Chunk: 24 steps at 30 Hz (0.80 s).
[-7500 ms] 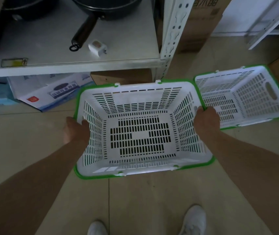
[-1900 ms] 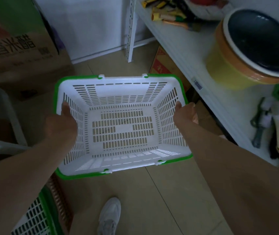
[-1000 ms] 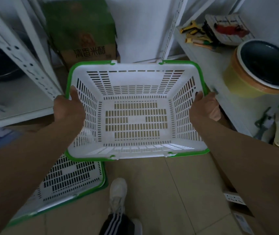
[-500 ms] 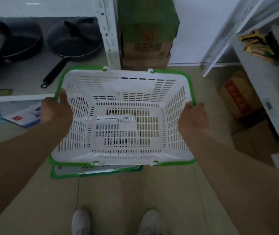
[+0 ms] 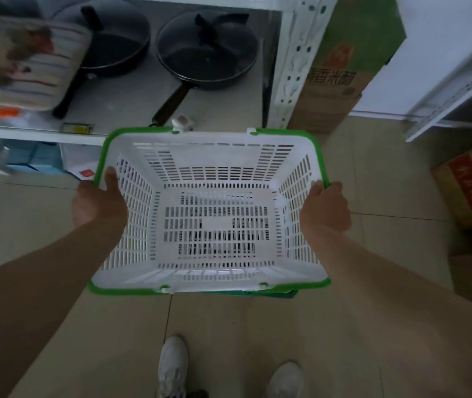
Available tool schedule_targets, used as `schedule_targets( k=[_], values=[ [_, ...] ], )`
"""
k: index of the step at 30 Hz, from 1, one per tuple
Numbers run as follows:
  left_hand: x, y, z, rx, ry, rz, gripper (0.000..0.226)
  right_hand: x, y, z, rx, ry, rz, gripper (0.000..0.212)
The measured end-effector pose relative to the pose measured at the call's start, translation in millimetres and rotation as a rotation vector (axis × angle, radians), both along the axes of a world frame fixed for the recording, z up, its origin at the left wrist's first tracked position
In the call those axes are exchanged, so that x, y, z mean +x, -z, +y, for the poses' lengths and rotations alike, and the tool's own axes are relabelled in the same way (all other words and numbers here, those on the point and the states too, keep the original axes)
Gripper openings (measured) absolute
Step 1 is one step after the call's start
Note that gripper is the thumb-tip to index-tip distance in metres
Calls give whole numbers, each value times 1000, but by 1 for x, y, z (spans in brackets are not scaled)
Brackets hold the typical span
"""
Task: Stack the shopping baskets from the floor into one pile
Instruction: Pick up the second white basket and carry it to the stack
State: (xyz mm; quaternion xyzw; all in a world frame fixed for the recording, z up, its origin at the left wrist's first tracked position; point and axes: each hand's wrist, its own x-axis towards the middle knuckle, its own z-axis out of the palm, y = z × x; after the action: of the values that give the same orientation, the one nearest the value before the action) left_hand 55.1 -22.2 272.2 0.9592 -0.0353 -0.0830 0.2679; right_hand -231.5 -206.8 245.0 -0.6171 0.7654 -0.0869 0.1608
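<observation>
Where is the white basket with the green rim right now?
In the head view the basket sits mid-frame, held off the floor by its side walls, left hand on one and right hand on the other. It is just in front of the shelf holding two black pans.

Both forearms bare to frame edge, no sleeves, no watch, bands or rings seen. Left hand point(image 5: 97, 203) and right hand point(image 5: 326, 209) ungloved. Footwear: white low sneakers w/ laces, left shoe point(image 5: 171, 366), right shoe point(image 5: 285, 380). Dark fabric at bottom edge beside left shoe, prob. trouser hem; too cropped to tell pattern.
</observation>
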Motion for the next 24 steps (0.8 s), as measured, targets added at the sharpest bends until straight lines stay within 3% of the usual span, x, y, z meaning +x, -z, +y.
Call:
schedule_targets(
  k=[13, 24],
  values=[
    [18, 80, 1, -25, 55, 148, 61, 10, 74, 9, 74, 28, 50, 44],
    [12, 156, -7, 110, 120, 172, 64, 3, 147, 10, 194, 73, 23, 45]
  ],
)
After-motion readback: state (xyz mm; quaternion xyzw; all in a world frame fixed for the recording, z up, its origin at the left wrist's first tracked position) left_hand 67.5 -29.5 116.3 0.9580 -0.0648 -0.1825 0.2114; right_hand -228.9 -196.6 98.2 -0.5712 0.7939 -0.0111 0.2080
